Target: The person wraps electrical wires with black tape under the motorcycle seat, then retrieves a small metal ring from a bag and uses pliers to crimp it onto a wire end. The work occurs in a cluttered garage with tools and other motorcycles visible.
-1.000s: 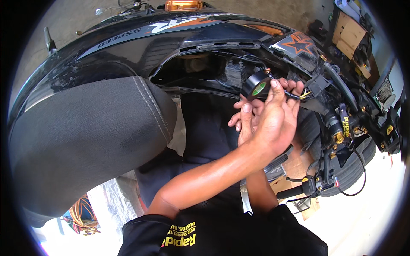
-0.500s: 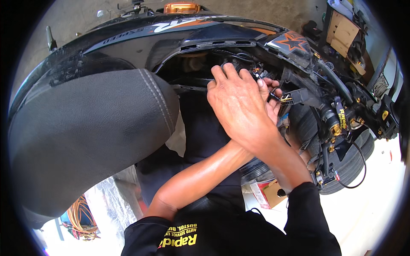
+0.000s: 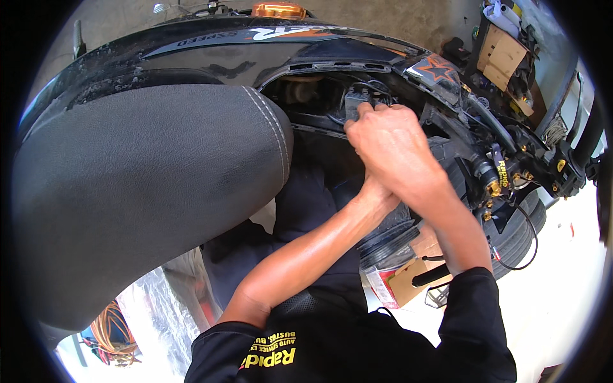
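My right hand [image 3: 391, 137] is palm down over the open bay of a black vehicle body [image 3: 255, 60]. Its fingers curl down beside a dark grey box-shaped part [image 3: 357, 105] and some black wires [image 3: 377, 86]; what they grip is hidden. Crossed underneath my right wrist is my left hand [image 3: 378, 190], of which only the wrist end shows. Its fingers are covered by the right hand, so their hold cannot be seen.
A large black stitched seat [image 3: 153, 191] fills the left side. To the right are gold-bolted front parts [image 3: 495, 185], a cable loop [image 3: 533, 246] and a tyre [image 3: 460, 179]. Below lie an opened cardboard box [image 3: 405, 284] and coiled orange hose [image 3: 113, 335].
My left fingers, seen before by a wired black connector, are now hidden under my right hand. The right hand sits further right with fingers curled more, and the grey box-shaped part shows.
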